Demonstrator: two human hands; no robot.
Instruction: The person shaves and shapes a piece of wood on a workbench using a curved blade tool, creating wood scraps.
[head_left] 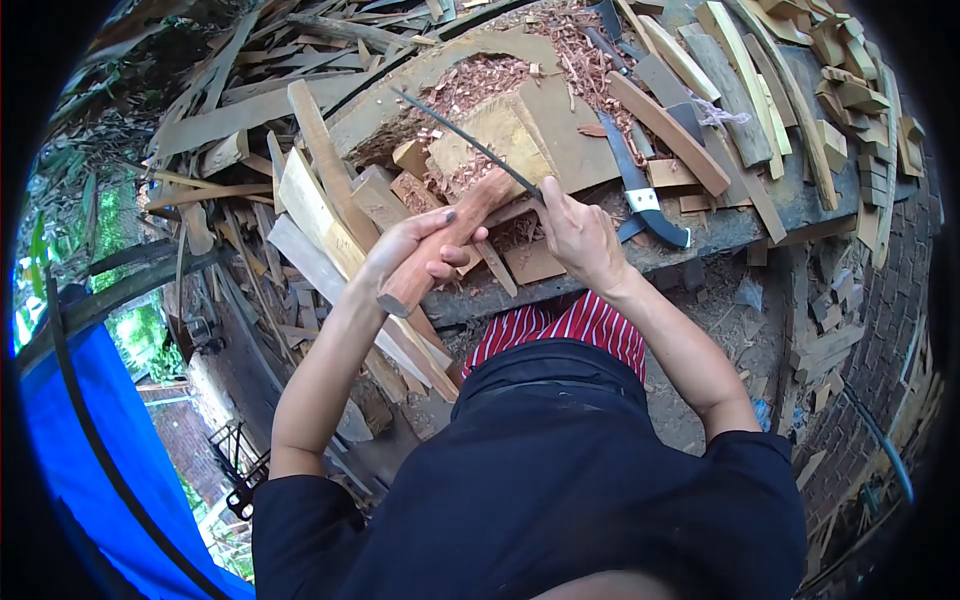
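Note:
My left hand is wrapped round a reddish wooden piece, which slants up and right from its wide cut end. My right hand is closed round the near end of a long dark blade; its handle is hidden in my fingers. The blade crosses near the upper end of the wooden piece, and whether they touch is hard to tell. Just beyond lies a pale wood block with reddish shavings around it.
A large knife with a dark handle lies on the bench at the right. Offcuts are piled at the far right, and long wood strips lean at the left. A blue tarp hangs at the lower left.

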